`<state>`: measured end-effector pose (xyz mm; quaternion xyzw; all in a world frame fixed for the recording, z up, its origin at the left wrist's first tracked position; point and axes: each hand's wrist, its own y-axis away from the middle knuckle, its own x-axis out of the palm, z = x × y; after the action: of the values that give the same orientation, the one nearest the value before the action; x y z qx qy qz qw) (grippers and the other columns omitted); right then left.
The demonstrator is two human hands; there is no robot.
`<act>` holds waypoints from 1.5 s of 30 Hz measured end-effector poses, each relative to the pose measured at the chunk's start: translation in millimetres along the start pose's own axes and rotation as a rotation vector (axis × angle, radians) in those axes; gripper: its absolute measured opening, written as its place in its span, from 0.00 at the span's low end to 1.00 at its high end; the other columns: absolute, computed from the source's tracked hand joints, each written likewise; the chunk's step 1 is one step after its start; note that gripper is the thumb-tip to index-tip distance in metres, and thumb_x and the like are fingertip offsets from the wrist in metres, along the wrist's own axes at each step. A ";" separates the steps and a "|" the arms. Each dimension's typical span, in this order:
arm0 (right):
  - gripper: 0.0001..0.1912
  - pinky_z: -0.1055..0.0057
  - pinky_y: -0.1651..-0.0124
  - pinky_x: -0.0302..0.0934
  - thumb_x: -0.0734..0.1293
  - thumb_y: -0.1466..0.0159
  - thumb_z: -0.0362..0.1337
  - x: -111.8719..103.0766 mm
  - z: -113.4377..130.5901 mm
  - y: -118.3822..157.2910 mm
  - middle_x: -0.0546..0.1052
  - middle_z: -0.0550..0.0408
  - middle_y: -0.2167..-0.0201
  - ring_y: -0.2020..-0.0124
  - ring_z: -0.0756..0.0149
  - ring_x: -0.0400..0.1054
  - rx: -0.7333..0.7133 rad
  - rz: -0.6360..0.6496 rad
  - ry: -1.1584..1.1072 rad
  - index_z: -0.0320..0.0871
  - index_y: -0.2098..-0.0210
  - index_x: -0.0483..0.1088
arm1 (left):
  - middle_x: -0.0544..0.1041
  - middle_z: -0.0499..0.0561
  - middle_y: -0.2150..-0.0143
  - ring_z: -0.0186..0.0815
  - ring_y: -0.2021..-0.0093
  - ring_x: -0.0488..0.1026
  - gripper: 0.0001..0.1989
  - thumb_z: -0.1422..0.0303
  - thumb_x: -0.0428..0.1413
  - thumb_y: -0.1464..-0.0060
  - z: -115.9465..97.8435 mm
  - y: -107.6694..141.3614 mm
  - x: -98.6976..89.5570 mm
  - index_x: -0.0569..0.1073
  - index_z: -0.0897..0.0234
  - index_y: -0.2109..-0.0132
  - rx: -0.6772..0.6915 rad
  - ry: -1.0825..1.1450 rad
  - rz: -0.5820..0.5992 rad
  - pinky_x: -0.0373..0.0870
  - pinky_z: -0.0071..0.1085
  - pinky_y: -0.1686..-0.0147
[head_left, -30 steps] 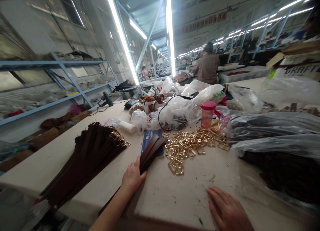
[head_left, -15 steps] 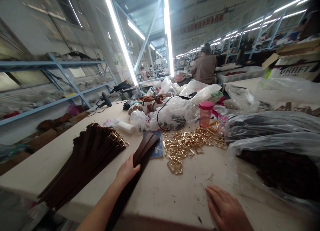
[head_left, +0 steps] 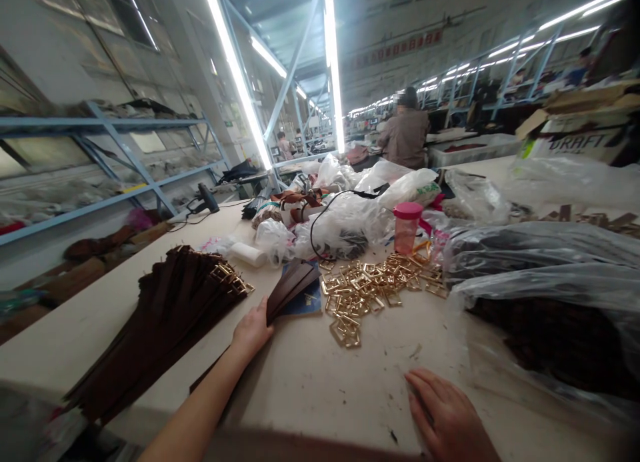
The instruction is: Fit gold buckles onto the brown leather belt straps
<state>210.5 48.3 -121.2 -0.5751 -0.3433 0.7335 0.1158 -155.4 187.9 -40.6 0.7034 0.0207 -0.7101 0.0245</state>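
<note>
My left hand [head_left: 253, 329] is closed around a bundle of dark brown leather straps [head_left: 295, 285]. The far ends of these straps fan out over a blue printed sheet [head_left: 309, 301], while part of the bundle is hidden under my forearm. To the right, my right hand [head_left: 445, 412] lies on the tabletop with fingers stretched out and nothing visibly held. Between and beyond the hands is a loose heap of gold-coloured rectangular buckles [head_left: 367, 289]. A large pile of brown straps [head_left: 155, 329], gold buckles at its far ends, lies left of my left hand.
Clear plastic bags [head_left: 540, 275] with dark contents cover the table's right side. A pink lidded cup [head_left: 407, 229] stands behind the buckles, near more plastic bags [head_left: 340, 225]. A white roll [head_left: 249, 254] and a dark heat gun [head_left: 207, 199] lie further left. A person [head_left: 407, 129] stands beyond.
The near part of the strap bundle has swung left under my forearm, baring tabletop where it lay. My right hand stays almost where it was.
</note>
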 end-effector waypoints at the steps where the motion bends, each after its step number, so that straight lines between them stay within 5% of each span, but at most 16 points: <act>1: 0.14 0.66 0.56 0.61 0.59 0.39 0.42 0.0 0.1 -0.2 0.76 0.50 0.61 0.60 0.61 0.70 0.002 -0.006 -0.002 0.42 0.59 0.70 | 0.70 0.62 0.51 0.44 0.51 0.69 0.36 0.67 0.52 0.52 1.8 -1.8 1.5 0.49 0.69 0.37 0.005 0.004 -0.002 0.62 0.34 0.55; 6: 0.14 0.66 0.56 0.61 0.59 0.40 0.42 1.4 -0.6 1.2 0.77 0.51 0.61 0.61 0.61 0.70 0.004 -0.009 -0.018 0.42 0.59 0.70 | 0.69 0.60 0.49 0.42 0.50 0.67 0.28 0.55 0.45 0.45 1.8 0.0 1.5 0.58 0.68 0.42 0.018 0.036 -0.086 0.61 0.33 0.52; 14: 0.14 0.65 0.56 0.61 0.60 0.40 0.41 1.3 -0.3 3.4 0.76 0.51 0.59 0.59 0.61 0.70 0.035 0.031 -0.028 0.43 0.58 0.69 | 0.71 0.57 0.53 0.42 0.52 0.67 0.18 0.60 0.49 0.46 -4.3 3.0 -6.4 0.67 0.66 0.53 0.009 0.068 -0.240 0.61 0.33 0.52; 22: 0.13 0.62 0.53 0.61 0.59 0.39 0.38 -3.8 6.1 0.9 0.75 0.50 0.59 0.57 0.60 0.69 0.153 0.094 -0.108 0.43 0.57 0.69 | 0.74 0.54 0.62 0.39 0.59 0.72 0.12 0.65 0.46 0.47 8.5 -3.7 -22.3 0.70 0.65 0.62 -0.019 0.082 -0.239 0.65 0.30 0.58; 28: 0.18 0.62 0.54 0.62 0.58 0.38 0.40 -16.7 7.6 -6.2 0.74 0.46 0.57 0.57 0.59 0.68 0.377 0.066 -0.347 0.39 0.51 0.63 | 0.73 0.54 0.62 0.43 0.63 0.73 0.12 0.63 0.46 0.51 -31.5 38.0 -21.9 0.64 0.62 0.59 0.102 0.157 -0.272 0.67 0.34 0.64; 32: 0.28 0.69 0.66 0.64 0.53 0.37 0.48 -26.1 5.6 -20.8 0.73 0.49 0.64 0.71 0.67 0.68 0.643 0.090 -0.825 0.37 0.43 0.52 | 0.76 0.50 0.66 0.42 0.65 0.74 0.08 0.63 0.47 0.56 -64.1 82.2 -1.9 0.65 0.57 0.66 0.282 0.295 -0.118 0.67 0.34 0.66; 35: 0.27 0.72 0.71 0.61 0.54 0.37 0.48 -29.9 7.0 -32.1 0.68 0.57 0.74 0.76 0.70 0.64 0.787 0.118 -1.066 0.37 0.45 0.54 | 0.75 0.49 0.72 0.43 0.68 0.73 0.03 0.63 0.48 0.57 -84.3 106.2 8.3 0.64 0.55 0.73 0.340 0.307 0.028 0.66 0.36 0.66; 38: 0.21 0.75 0.75 0.57 0.60 0.41 0.44 -30.5 10.9 -35.7 0.64 0.60 0.76 0.77 0.72 0.59 0.877 0.104 -1.192 0.39 0.51 0.60 | 0.77 0.49 0.64 0.44 0.63 0.73 0.16 0.59 0.51 0.59 -104.0 117.9 11.9 0.67 0.54 0.60 0.281 0.420 0.206 0.67 0.37 0.61; 41: 0.16 0.76 0.75 0.56 0.59 0.41 0.39 -33.2 14.7 -30.6 0.65 0.60 0.75 0.78 0.74 0.58 0.793 0.164 -1.242 0.42 0.53 0.61 | 0.76 0.49 0.57 0.43 0.58 0.73 0.27 0.53 0.51 0.58 -126.5 123.0 11.9 0.63 0.56 0.49 0.335 0.638 0.517 0.68 0.34 0.57; 43: 0.16 0.75 0.73 0.58 0.59 0.39 0.38 -39.4 10.0 -25.7 0.68 0.59 0.73 0.77 0.73 0.60 0.666 0.226 -1.140 0.44 0.51 0.61 | 0.77 0.48 0.60 0.42 0.57 0.72 0.21 0.52 0.48 0.54 -141.6 126.2 8.8 0.68 0.58 0.56 0.447 0.744 0.685 0.68 0.32 0.57; 45: 0.16 0.73 0.70 0.60 0.59 0.39 0.39 -50.0 -7.7 -21.8 0.71 0.56 0.69 0.74 0.71 0.63 0.552 0.210 -0.885 0.44 0.52 0.62 | 0.77 0.47 0.61 0.41 0.57 0.72 0.18 0.53 0.46 0.51 -153.9 129.5 2.2 0.70 0.60 0.62 0.483 0.793 0.726 0.67 0.30 0.56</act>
<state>228.4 39.0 -69.9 -0.1902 -0.0939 0.9767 0.0329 6.5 68.5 -43.7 0.8628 -0.3763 -0.3237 0.0956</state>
